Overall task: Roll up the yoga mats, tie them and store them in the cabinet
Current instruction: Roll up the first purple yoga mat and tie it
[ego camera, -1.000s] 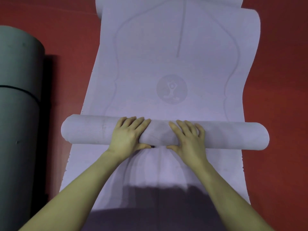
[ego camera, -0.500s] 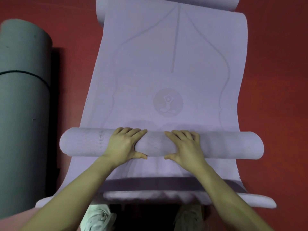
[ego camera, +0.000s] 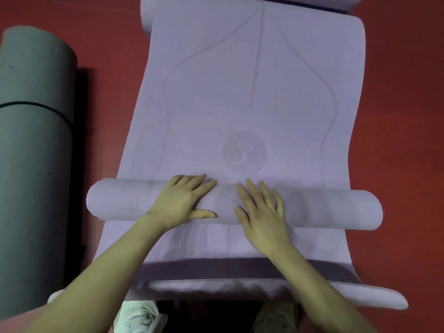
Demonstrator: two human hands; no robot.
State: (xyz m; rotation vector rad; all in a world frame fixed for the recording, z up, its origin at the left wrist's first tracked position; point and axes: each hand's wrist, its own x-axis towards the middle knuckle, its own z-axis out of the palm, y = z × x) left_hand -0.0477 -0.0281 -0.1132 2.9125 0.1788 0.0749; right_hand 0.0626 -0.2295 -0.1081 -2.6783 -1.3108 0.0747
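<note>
Mat (ego camera: 252, 75), pale lilac, lies stretched over the red floor (ego camera: 398, 116), running away from the person toward the top of the head view, where its far end curls up into a small roll. Faint curved lines, a straight centre line and a round emblem (ego camera: 244, 152) with a seated figure are pressed into its surface. Across the mat, a little nearer than the emblem, sits the roll (ego camera: 324, 209), a long tube lying crosswise with both ends sticking out past the mat's edges. Flat mat shows on both sides of it, beyond it and between it and the person.

Left hand (ego camera: 183, 200) rests on top of the roll just left of its middle, fingers straight and spread forward over the curve, thumb laid along the near side. Right hand (ego camera: 262, 212) lies just beside it, to the right of the middle, fingers likewise straight and fanned over the top, thumb pointing inward. Neither hand curls round the roll; both press down on it, palms flat. The two hands are close together but apart.

Near the person the mat's end folds under, showing a dark band and a pale rolled lip. Two pale shoes (ego camera: 141, 318) show at the bottom edge. On the left, well apart from the lilac one, lies a rolled green mat (ego camera: 31, 145) with a dark strap around it.
</note>
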